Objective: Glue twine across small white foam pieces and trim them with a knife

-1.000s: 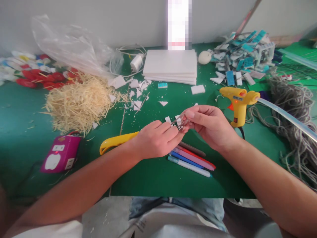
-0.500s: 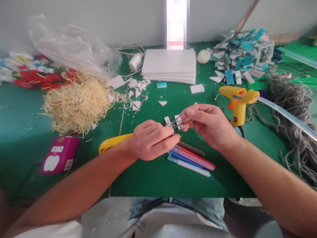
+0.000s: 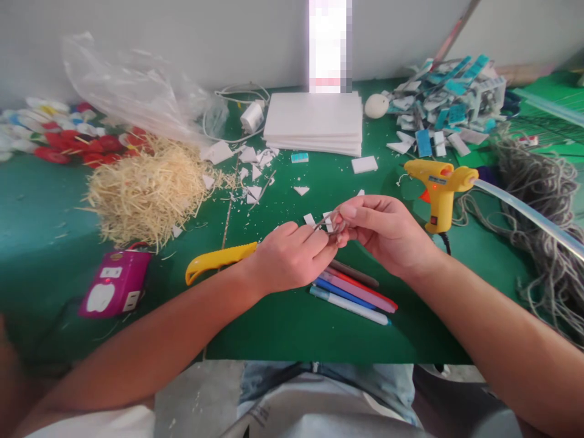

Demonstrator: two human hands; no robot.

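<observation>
Over the middle of the green table, my left hand [image 3: 294,255] and my right hand [image 3: 383,228] meet at the fingertips. A thin grey-brown cord [image 3: 322,221] runs in strands between them, looped at the right end. My right thumb and fingers pinch that loop. The left fingers are curled round the cord's other end, though their tips are mostly hidden. Just below lie several pens [image 3: 353,298], pink, blue and white among them. A yellow-handled cutter [image 3: 219,261] rests beside my left wrist. Small white foam pieces [image 3: 309,219] lie behind the hands.
A yellow glue gun [image 3: 440,182] stands at right, near a heap of grey yarn [image 3: 538,188]. White foam sheets [image 3: 312,118] are stacked at the back, with blue-and-white scraps [image 3: 451,97] to their right. Straw [image 3: 146,188] and a purple power adapter [image 3: 116,283] sit at left.
My left hand has shifted a little right, so its fingers now touch those of my right hand. The right hand keeps its pinch on the cord. The whole view has shifted slightly.
</observation>
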